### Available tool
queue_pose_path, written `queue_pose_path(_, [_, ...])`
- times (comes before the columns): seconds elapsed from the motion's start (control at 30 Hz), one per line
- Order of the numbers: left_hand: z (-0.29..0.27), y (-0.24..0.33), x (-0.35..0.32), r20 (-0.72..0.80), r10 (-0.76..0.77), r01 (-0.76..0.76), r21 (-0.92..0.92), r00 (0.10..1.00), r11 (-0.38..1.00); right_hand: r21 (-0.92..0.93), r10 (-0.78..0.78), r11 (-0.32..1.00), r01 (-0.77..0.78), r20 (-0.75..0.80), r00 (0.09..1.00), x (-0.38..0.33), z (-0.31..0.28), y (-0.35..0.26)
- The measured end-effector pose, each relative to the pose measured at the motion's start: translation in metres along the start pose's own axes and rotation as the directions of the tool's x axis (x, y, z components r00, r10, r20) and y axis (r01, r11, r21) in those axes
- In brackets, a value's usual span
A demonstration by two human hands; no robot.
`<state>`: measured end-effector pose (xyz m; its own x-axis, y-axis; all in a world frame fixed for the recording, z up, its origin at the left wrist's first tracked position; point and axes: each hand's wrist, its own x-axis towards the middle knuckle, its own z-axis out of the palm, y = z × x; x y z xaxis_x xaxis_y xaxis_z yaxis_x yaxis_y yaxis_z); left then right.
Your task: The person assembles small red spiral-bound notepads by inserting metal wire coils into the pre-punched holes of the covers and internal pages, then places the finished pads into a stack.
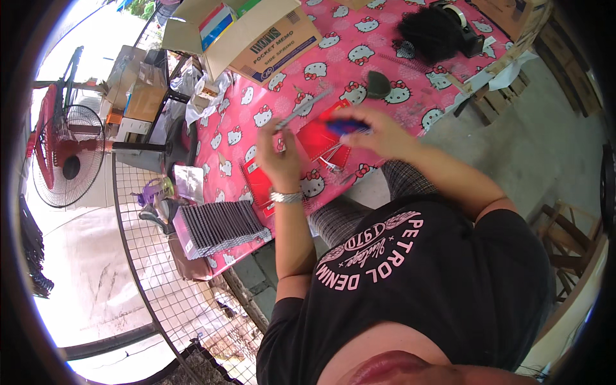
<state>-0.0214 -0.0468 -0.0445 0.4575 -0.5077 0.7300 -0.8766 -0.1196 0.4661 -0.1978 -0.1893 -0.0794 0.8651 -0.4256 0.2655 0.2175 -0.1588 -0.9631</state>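
Observation:
Over the near part of the table, my left hand (279,160) is closed on a thin grey rod-like piece (304,109), perhaps a binding coil. It slants up and to the right from my fingers. To its right, my right hand (378,133) grips a dark blue-handled tool (347,126), too blurred to name its kind. Beneath my hands lies a red notebook or cover (313,138), with a small shiny metal thing (333,158) at its lower edge. Another red notebook (257,186) rests partly behind my left wrist.
A pink patterned cloth (234,136) covers the table. At the near left stands a stack of dark spiral-bound notebooks (221,228). An open carton (276,48), a dark rounded lump (378,85), a black tangled heap (427,32) and a tape dispenser (471,42) lie farther off. A fan (70,157) stands left.

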Motion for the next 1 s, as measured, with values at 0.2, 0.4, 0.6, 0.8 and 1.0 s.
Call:
queue_pose_path(0.2, [-0.072, -0.016, 0.055, 0.344, -0.122, -0.074, 0.505, 0.931, 0.860, -0.714, 0.093, 0.669, -0.206, -0.195, 0.976, -0.027, -0.092, 0.089])
queue_pose_path(0.4, [-0.059, -0.126, -0.002, 0.466, -0.461, 0.114, 0.599, 0.755, 0.792, -0.818, 0.039, 0.555, -0.149, -0.154, 0.987, 0.014, -0.122, 0.134])
queue_pose_path(0.6, [-0.004, -0.058, 0.008, 0.370, -0.129, -0.037, 0.411, 0.920, 0.911, -0.920, -0.148, 0.167, -0.355, -0.379, 0.914, 0.062, -0.195, 0.178])
queue_pose_path(0.8, [0.045, 0.029, -0.019, 0.620, 0.152, -0.305, 0.148, 0.770, 0.941, -0.946, 0.052, 0.052, -0.321, -0.318, 0.947, 0.085, -0.194, 0.169])
queue_pose_path(1.0, [0.037, 0.037, -0.016, 0.724, 0.183, -0.394, 0.131, 0.664, 0.910, -0.841, -0.251, 0.529, -0.116, -0.285, 0.925, 0.076, -0.169, 0.106])
